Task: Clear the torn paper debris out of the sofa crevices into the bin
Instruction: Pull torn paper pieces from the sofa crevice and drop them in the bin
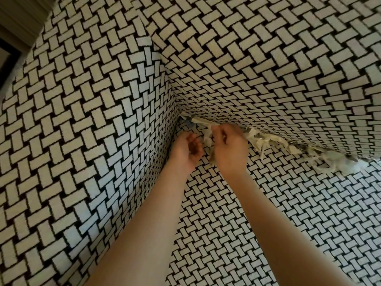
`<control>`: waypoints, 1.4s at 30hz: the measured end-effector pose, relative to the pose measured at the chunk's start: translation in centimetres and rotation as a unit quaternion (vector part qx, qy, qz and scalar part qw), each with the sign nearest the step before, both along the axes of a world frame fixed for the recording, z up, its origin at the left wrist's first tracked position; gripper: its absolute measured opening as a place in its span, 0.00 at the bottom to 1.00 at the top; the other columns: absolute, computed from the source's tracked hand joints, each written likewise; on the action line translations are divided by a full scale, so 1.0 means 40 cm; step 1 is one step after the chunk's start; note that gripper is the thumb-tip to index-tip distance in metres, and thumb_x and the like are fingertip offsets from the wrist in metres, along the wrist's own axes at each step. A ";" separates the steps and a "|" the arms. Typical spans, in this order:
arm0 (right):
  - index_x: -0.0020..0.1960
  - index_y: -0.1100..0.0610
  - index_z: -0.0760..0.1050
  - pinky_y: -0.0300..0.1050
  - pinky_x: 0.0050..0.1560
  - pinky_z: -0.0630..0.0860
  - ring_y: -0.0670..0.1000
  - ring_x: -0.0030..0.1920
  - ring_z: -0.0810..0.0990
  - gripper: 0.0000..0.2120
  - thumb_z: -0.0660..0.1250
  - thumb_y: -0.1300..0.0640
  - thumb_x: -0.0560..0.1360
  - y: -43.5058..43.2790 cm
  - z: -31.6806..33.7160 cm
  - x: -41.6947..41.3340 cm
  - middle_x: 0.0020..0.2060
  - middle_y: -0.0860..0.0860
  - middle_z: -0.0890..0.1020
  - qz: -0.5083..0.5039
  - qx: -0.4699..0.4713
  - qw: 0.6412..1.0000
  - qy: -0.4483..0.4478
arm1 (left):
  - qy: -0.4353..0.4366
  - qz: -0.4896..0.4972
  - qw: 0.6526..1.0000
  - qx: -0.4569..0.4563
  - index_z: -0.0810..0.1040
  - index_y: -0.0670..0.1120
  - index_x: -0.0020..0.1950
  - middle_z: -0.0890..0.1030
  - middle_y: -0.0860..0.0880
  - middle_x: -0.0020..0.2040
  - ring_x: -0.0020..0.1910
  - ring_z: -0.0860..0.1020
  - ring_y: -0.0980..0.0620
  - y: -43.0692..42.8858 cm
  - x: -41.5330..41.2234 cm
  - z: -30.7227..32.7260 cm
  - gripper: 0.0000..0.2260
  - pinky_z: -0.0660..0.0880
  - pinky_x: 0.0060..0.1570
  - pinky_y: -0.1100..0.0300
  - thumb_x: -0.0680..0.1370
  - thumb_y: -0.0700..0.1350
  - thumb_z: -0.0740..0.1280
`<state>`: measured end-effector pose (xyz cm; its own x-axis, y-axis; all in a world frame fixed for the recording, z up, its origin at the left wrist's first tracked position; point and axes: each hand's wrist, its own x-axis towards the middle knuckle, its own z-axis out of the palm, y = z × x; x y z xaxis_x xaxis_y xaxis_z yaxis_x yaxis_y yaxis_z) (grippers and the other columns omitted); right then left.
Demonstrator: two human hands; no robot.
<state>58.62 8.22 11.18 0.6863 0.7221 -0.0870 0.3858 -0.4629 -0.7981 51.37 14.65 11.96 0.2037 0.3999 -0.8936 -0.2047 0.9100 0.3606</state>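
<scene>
Looking down into the back corner of a black-and-cream basket-weave upholstered sofa (82,141). Wedged along the crevice between backrest and seat cushion: torn whitish paper scraps (261,142), strung from the corner out to the right, ending in a frayed clump near the right edge. Right grip (228,150): clenched round a bunch of those scraps just in front of the crevice, fingers curled, paper sticking out above and below the fist. Left grip (188,150): released, palm turned up, fingers loosely bent, nothing visible in it, just beside the right one and close to the armrest wall. Tucked in the very corner, beyond the left fingertips: a small blue fragment (190,125), too blurred to identify. In the top left, past the armrest: pale pleated curtain folds (18,19) and a dark frame edge (8,58).
</scene>
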 end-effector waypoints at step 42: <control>0.62 0.63 0.72 0.49 0.63 0.60 0.57 0.67 0.63 0.23 0.64 0.49 0.73 0.240 -0.109 -0.088 0.64 0.57 0.71 -0.225 -0.262 0.938 -0.005 | -0.014 0.025 0.999 -0.035 0.60 0.48 0.28 0.60 0.55 0.15 0.12 0.55 0.60 -0.015 -0.092 -0.052 0.20 0.50 0.14 0.69 0.81 0.45 0.54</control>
<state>55.10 17.84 6.83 0.9141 0.2178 -0.3419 0.0623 -0.9088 -0.4126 47.68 14.06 9.88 0.2112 0.3462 -0.9141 -0.2595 0.9215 0.2890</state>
